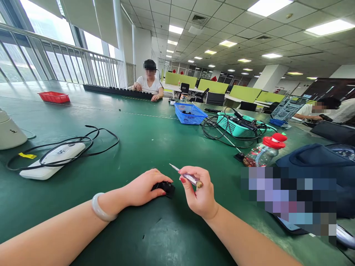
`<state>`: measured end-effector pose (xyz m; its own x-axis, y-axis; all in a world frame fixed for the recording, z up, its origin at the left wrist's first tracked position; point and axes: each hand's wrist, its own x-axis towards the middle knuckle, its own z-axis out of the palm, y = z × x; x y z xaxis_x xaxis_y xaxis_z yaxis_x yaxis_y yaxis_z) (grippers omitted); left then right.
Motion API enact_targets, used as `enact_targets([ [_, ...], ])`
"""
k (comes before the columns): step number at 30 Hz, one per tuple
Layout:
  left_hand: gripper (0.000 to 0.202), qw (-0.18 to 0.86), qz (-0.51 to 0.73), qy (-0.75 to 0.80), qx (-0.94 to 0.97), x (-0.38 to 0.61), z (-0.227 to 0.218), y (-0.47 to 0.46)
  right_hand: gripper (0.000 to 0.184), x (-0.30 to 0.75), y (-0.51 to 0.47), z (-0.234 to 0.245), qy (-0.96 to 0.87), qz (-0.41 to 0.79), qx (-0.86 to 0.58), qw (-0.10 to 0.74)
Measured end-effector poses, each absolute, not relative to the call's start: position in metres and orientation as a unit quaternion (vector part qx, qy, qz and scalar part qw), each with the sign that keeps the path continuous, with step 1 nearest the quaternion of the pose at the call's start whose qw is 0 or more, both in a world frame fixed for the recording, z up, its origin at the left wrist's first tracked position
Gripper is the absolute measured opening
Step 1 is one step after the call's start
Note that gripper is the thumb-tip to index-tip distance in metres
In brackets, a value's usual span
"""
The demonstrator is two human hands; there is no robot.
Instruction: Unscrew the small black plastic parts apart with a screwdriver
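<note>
"So, what is the left hand (141,188) doing?"

"It's clamped on a small, blocky black part (168,189), with the thumb along its near side. The fingers cover some of it, so I can't tell its full shape."

"Where is that part?"

"Low over the dark green table (144,142), right in front of the person."

"And the right hand (200,192)?"

"Closed as well — thumb and fingers pinch a slim tool with a thin metal shaft, a clear purplish handle and a brass-coloured end (191,178). Its tip points up and to the left, away from the person."

"How do the tool and the part stand to each other?"

"Apart, though near; the tool is held in the air just beside the part."

"What else is about?"

"Off to the left, a rounded white plastic case (65,152) with a long black cord (118,140) looped across it. Further back, a shallow red plastic tray (54,98), a blue lattice basket (191,119) and a turquoise one (230,126) piled with black cables — then, nearer on the right, a clear jar with a red lid (260,153)."
</note>
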<state>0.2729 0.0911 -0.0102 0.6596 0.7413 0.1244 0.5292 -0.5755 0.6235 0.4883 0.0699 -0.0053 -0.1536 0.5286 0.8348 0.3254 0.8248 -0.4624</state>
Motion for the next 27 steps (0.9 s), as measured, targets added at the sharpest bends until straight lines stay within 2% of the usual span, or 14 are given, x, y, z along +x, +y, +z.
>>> enact_targets([
  [9,0.036,0.284,0.190,0.362,0.867,0.274,-0.005,0.089,0.016,0.488,0.079,-0.006,-0.703,0.136,-0.322,0.619],
  [20,0.030,0.309,0.195,0.363,0.857,0.274,-0.006,0.089,0.017,0.488,0.078,-0.005,-0.696,0.130,-0.341,0.619],
  [27,0.033,0.272,0.234,0.426,0.830,0.275,-0.009,0.091,0.024,0.488,0.082,-0.006,-0.648,0.180,-0.338,0.658],
])
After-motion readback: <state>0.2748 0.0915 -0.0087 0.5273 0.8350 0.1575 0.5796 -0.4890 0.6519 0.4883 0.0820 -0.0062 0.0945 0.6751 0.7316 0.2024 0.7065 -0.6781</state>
